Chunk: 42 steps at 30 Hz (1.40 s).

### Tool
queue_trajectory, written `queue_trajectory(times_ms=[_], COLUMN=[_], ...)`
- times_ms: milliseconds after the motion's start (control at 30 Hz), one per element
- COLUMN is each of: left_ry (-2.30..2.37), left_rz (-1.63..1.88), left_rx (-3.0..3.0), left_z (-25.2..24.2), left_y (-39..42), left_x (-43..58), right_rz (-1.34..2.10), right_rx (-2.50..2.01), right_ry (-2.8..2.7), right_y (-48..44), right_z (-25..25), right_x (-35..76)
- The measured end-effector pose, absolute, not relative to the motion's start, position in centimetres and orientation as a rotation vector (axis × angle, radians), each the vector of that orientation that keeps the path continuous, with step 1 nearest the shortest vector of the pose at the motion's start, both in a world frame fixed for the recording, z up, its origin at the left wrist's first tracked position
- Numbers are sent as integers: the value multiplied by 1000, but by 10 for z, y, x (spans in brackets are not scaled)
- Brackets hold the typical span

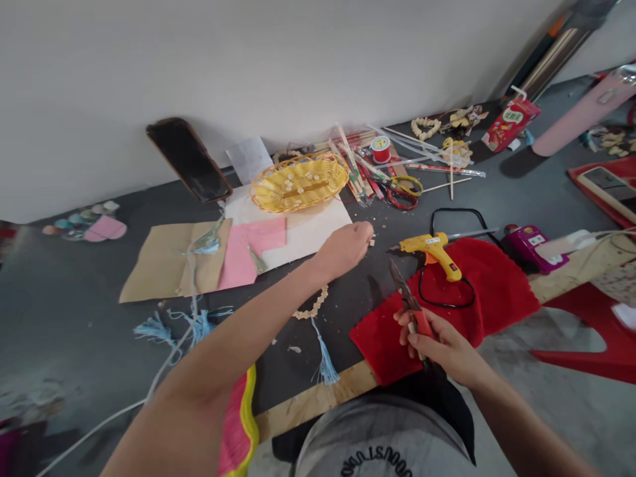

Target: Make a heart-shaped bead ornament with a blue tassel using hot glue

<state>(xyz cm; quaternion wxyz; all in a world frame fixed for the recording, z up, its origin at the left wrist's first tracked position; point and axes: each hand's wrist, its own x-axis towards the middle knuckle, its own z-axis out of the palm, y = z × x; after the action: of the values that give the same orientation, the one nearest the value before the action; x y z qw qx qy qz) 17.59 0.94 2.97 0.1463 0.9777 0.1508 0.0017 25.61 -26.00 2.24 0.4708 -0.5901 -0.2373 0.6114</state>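
My left hand [348, 248] is closed above the grey table, with a small pale piece [371, 243] at its fingertips. In my right hand [437, 341] is a pair of pruning shears [420, 318] with red handles and dark blades pointing up and left. Below my left forearm lies a ring of pale pieces [313, 310], partly covered by the arm, with a light blue tassel [325, 358]. A yellow glue gun [432, 250] rests just beyond the shears, partly on a red cloth [491, 285]. Behind my left hand stands a yellow woven basket [301, 189] holding several small pale pieces.
Scissors [403, 193], a spool of red thread [381, 149] and several sticks lie along the wall. A phone [189, 159] leans at the back left. Brown paper [163, 262] and pink paper [243, 255] lie left. A pink bottle [581, 112] stands far right. A white cable [163, 371] crosses the left side.
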Motion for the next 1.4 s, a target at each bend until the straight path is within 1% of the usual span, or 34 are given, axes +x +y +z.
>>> queue_trajectory(times_ms=[200,333,467,600,667,767,900,1067,1267,1400], left_ry=[404,479,692,1089,1172,1095,765,744,790,770], left_rz=[-32,16,142,419,414,255,28,11,-36,-23], left_rx=[2769,2733,2709,2675,2716,2835,2979,3024,3039,3024], left_z=[26,36,64,93,98,86,51,21,16,32], left_y=[1,8,46,101,116,109,74,69,77,63], left_x=[196,188,174,160,156,155,162,173,179,177], right_rz=[1492,1493,1500,1500,1493,1490,1492,1471,1475,1481], right_rx=[-1455,-1458,-1453,-1438,-1435,-1431,-1451,-1481,-1467,-1463], right_ry=[-573,-572,-565,-581,-581,-572,-570,-576,-573,-559], right_y=[-260,-259,-259,-259,-259,-260,-260,-261,-264,-266], right_z=[24,27,27,24,23,23,24,24,19,18], right_x=[255,256,257,257,257,257,258,257,257,258])
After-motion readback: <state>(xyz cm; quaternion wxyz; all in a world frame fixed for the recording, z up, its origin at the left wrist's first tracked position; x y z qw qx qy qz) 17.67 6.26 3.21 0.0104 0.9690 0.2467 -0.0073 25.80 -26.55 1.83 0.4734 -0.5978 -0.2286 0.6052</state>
